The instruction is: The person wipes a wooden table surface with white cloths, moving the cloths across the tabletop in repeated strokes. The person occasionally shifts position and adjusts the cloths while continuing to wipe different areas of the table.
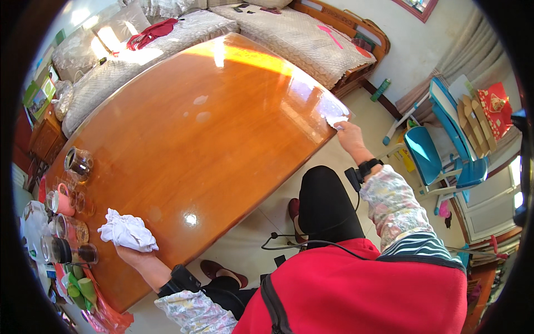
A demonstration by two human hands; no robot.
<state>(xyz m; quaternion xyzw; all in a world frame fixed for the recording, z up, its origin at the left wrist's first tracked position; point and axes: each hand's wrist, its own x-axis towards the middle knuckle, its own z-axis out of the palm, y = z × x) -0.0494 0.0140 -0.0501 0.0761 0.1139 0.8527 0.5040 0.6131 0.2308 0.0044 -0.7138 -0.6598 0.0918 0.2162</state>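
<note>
My left hand (135, 254) grips a crumpled white cloth (127, 231) over the near left part of a glossy wooden table (187, 158). Most of its fingers are hidden under the cloth. At the table's right corner, my right hand (349, 135) holds a white piece, cloth or paper, (336, 120) against the edge. Pale wet-looking spots (201, 100) mark the tabletop's middle. Nearest to the left hand are clear containers with dark lids (69, 250) and a pink mug (64, 202).
A glass pot of dark liquid (78, 163) stands at the table's left end, with green items in a red plastic bag (89, 292) nearer me. Covered sofas (288, 37) border the far side. A blue chair (422, 154) and a spray can (380, 89) are at right.
</note>
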